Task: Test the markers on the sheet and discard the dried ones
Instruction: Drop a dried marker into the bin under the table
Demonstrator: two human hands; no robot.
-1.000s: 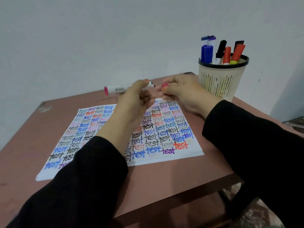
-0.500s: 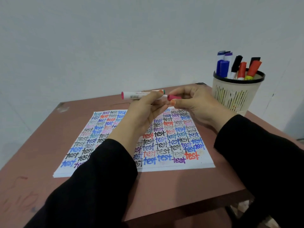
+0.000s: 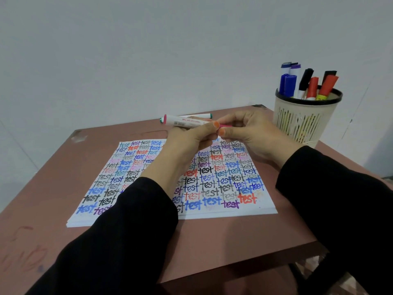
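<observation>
A reddish-brown tabletop (image 3: 212, 241), scuffed and smudged with faint colour at its near left corner, stands against a plain pale grey wall (image 3: 148, 50). In its middle lies a white paper sheet (image 3: 223, 188), the top of a thin stack, filled with rows of the handwritten word "test" in black, blue, red, purple, grey, teal and pink. Beyond the sheet's far right corner stands a cream slotted plastic basket (image 3: 304, 122) with a black rim, and capped markers (image 3: 289, 84) in blue, purple, black and red stick up out of it. Above the sheet's far edge a white-barrelled marker (image 3: 187, 121) with a pink end and small print along its side lies nearly level, its pink end pointing left. Just behind it shows a second white marker with green ends (image 3: 197, 115); whether that one is also held or lies on the tabletop cannot be told. The left hand (image 3: 187, 143) is raised over the sheet's far middle with its back toward the camera, its grip curled round the right end of the white-barrelled marker, thumb on top. The right hand (image 3: 251, 135) meets it from the sheet's right side, its grip pinching a pink cap (image 3: 225, 126) between thumb and fingers at that same end; whether the cap is seated on the tip cannot be told. Both thumbnails are orange. Black sleeves (image 3: 127, 231) cover both forearms, which cross the sheet's near edge.
</observation>
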